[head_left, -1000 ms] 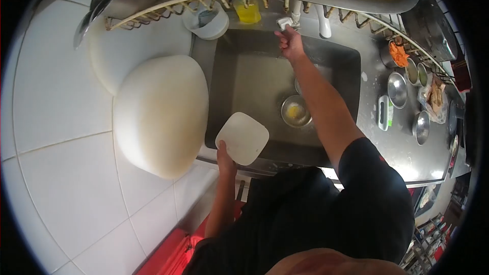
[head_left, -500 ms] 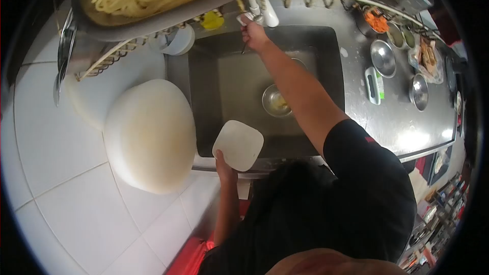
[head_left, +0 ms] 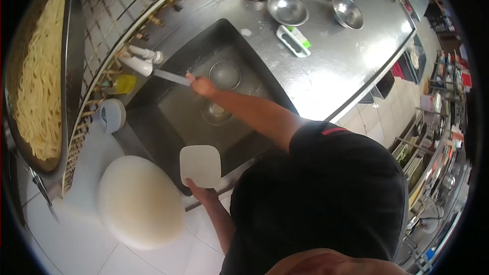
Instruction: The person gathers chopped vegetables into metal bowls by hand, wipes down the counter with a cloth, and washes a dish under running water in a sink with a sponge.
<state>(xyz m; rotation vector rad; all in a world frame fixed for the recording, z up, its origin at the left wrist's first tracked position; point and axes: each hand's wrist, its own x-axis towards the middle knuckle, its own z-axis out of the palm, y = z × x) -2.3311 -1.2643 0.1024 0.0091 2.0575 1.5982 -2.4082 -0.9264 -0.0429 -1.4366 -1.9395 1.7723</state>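
While your left hand [head_left: 202, 193] grips dish [head_left: 200, 166] over sink's [head_left: 175, 109] near corner, right hand [head_left: 204, 86] reaches out near tap [head_left: 136, 65]; cannot tell its grip. Bowls [head_left: 224, 74] in sink, either side of forearm [head_left: 260, 112].

Red lettering [head_left: 333, 131] on black sleeve [head_left: 317, 145], unreadable

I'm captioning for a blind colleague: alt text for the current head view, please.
A person's left hand holds a pale rounded-square container or lid over a metal sink; the right hand reaches out near a white tap and two bowls. Noodles lie in a tray at left.
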